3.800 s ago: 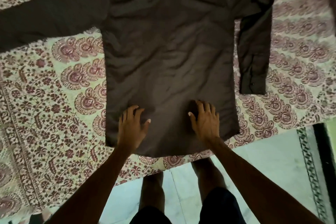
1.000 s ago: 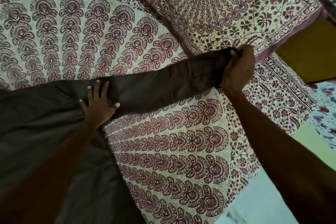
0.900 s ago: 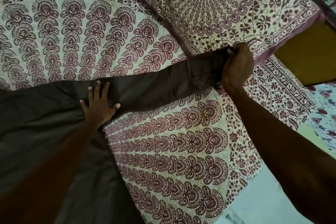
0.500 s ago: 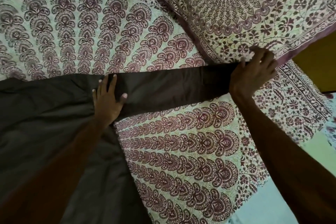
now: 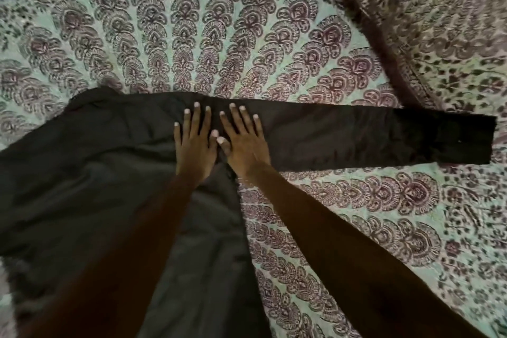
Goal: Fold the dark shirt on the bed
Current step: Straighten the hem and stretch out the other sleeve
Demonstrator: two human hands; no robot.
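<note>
The dark shirt (image 5: 82, 173) lies flat on the patterned bedspread (image 5: 219, 35), its body filling the left and lower middle of the view. Its right sleeve (image 5: 370, 137) stretches straight out to the right, with the cuff (image 5: 466, 140) flat near the right edge. My left hand (image 5: 196, 143) and my right hand (image 5: 242, 140) rest side by side, palms down and fingers spread, on the shoulder where the sleeve joins the body. Neither hand grips the cloth. My forearms hide part of the shirt body.
A pillow (image 5: 439, 22) in matching print lies at the upper right, just beyond the sleeve's end. Bedspread shows above the shirt and to the lower right of the sleeve.
My right hand let go of the cuff and moved left to lie next to my left hand on the shoulder. The sleeve now lies straight and flat. The view shifted slightly.
</note>
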